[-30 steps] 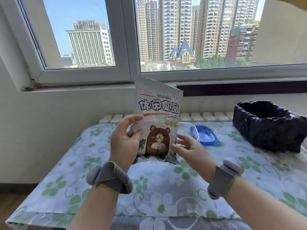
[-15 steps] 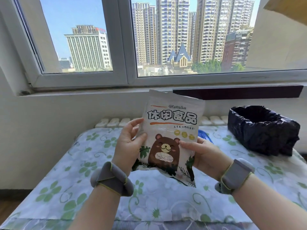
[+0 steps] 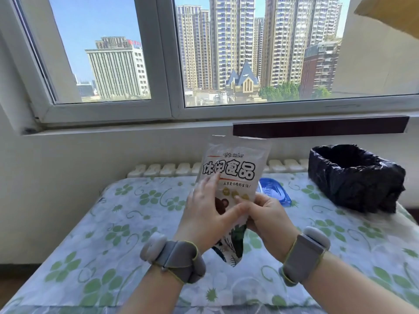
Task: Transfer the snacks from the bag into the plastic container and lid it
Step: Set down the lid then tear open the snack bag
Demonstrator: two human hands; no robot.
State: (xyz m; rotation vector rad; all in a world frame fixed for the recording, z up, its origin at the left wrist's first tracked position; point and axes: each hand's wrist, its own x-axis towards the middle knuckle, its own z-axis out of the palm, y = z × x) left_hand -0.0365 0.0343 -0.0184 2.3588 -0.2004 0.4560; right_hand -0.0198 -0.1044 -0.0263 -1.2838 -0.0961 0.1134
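Observation:
I hold a white snack bag (image 3: pixel 235 164) with black lettering and a brown bear upright above the table, its torn top edge up. My left hand (image 3: pixel 204 214) lies across the bag's front, fingers spread over the bear picture. My right hand (image 3: pixel 265 214) grips the bag's lower right side, thumb on the front. Behind the bag, a blue lid (image 3: pixel 275 192) lies on the table. The plastic container itself is hidden behind the bag.
The table wears a white cloth with green flowers (image 3: pixel 127 227). A bin lined with a black bag (image 3: pixel 356 175) stands at the back right. A white radiator top (image 3: pixel 163 169) runs along the wall under the window.
The bag has been brought closer and squeezed narrower between my hands. My left hand moved from its left edge onto its front, and my right hand closed around its lower right side.

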